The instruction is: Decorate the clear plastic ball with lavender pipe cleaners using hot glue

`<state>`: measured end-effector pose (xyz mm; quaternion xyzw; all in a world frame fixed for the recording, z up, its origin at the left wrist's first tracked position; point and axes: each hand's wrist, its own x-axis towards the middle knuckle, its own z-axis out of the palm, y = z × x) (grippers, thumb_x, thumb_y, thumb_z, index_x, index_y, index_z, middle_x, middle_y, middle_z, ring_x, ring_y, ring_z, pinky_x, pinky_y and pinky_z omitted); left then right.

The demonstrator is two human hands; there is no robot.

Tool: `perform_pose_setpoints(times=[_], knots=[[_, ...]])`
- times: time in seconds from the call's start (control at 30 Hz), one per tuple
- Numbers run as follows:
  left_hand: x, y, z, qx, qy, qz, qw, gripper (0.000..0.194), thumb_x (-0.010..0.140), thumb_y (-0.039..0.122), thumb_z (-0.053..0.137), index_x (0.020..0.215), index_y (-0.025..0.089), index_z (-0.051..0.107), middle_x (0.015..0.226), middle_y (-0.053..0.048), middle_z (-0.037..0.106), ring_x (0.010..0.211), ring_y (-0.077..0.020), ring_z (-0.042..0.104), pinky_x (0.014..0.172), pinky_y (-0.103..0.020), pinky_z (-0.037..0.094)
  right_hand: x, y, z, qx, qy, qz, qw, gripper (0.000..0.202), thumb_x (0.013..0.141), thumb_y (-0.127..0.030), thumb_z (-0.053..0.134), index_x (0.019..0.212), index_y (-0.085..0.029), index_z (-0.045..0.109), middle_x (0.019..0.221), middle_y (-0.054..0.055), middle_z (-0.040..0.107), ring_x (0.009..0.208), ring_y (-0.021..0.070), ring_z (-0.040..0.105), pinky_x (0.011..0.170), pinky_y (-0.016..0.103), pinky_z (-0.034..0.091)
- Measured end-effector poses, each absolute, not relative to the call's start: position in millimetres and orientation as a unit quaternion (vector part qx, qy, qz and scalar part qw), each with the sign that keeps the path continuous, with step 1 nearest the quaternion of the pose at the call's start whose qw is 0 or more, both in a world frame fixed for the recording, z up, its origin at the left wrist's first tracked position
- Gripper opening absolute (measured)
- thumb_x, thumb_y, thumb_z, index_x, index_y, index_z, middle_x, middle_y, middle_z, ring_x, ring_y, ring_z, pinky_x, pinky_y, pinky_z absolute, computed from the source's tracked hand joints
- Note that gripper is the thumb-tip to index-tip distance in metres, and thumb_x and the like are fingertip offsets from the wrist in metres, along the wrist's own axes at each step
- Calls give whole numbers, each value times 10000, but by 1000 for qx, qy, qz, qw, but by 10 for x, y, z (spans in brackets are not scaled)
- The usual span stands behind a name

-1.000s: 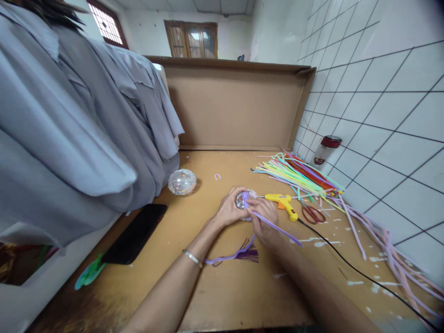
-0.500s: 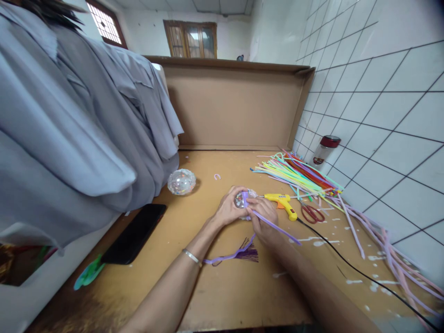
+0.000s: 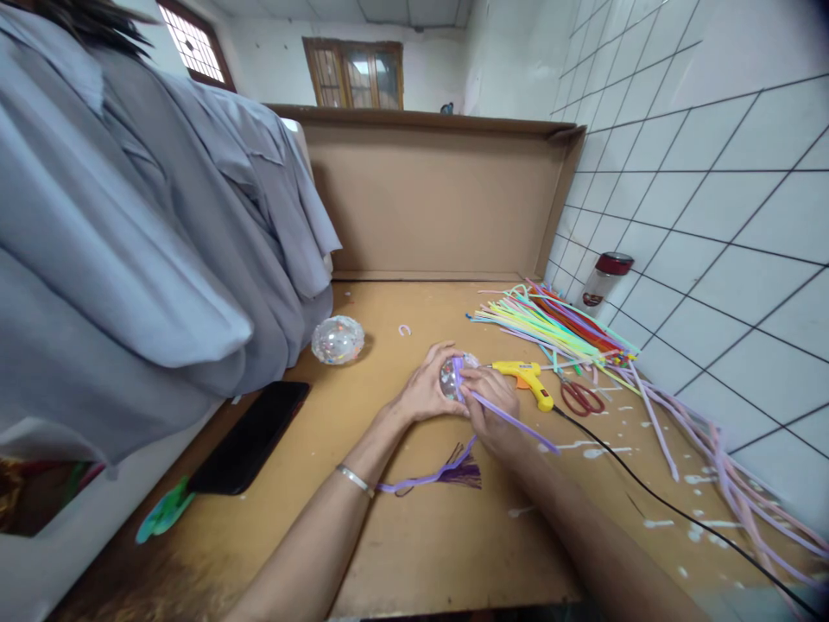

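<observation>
My left hand [image 3: 422, 387] curls round a clear ball [image 3: 448, 381] with small coloured bits in it, gripping it from the left. Purple pipe cleaner strips run across the ball's face. In my right hand [image 3: 496, 404], pinched against the ball, is a purple pipe cleaner [image 3: 518, 422] whose free end sticks out to the lower right. The right fingers partly cover the ball. Below the hands lies a dark purple tassel [image 3: 463, 472] on a lilac strand. A yellow glue gun [image 3: 522, 371] rests just right of my right hand, its nozzle close to the fingers.
Red-handled scissors [image 3: 581, 398] and a heap of coloured pipe cleaners [image 3: 550, 326] lie to the right, by a red-lidded jar [image 3: 604, 281]. A second clear ball [image 3: 338, 339] and a black phone [image 3: 251, 439] lie left. The black cord [image 3: 622, 462] crosses the right side.
My left hand has shifted slightly on the ball, and a little more of the ball shows. The right hand keeps nearly the same place with the pipe cleaner.
</observation>
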<state>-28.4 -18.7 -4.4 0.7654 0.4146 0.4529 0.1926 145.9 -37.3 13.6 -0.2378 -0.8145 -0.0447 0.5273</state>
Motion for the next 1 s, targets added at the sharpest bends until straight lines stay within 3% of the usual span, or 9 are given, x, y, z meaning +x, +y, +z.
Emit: perform_pose_setpoints(times=[0.2, 0.4, 1.0], knots=[[-281, -220, -2, 778, 428, 430, 165, 929, 523, 490, 892, 1294, 208, 456, 1434, -178, 394, 1372, -344, 423, 1108, -488, 425, 1475, -353, 129, -245, -815, -43, 524, 146, 933, -132, 490, 930, -217, 609, 956, 79, 722, 920, 207, 652, 831, 379, 523], [-207, -218, -40, 767, 410, 474, 132, 734, 614, 328, 791, 1264, 215, 468, 1254, -106, 542, 1195, -274, 557, 1058, -433, 464, 1471, -335, 118, -248, -811, -34, 529, 119, 934, -140, 514, 935, -215, 607, 996, 79, 730, 945, 209, 663, 831, 379, 533], [-134, -256, 0, 726, 439, 497, 184, 668, 562, 243, 743, 1181, 228, 493, 1153, -88, 563, 1079, -261, 591, 995, -426, 495, 1503, -318, 130, -239, -815, -19, 528, 127, 937, -166, 515, 924, -218, 630, 985, 76, 730, 931, 209, 657, 832, 394, 529]])
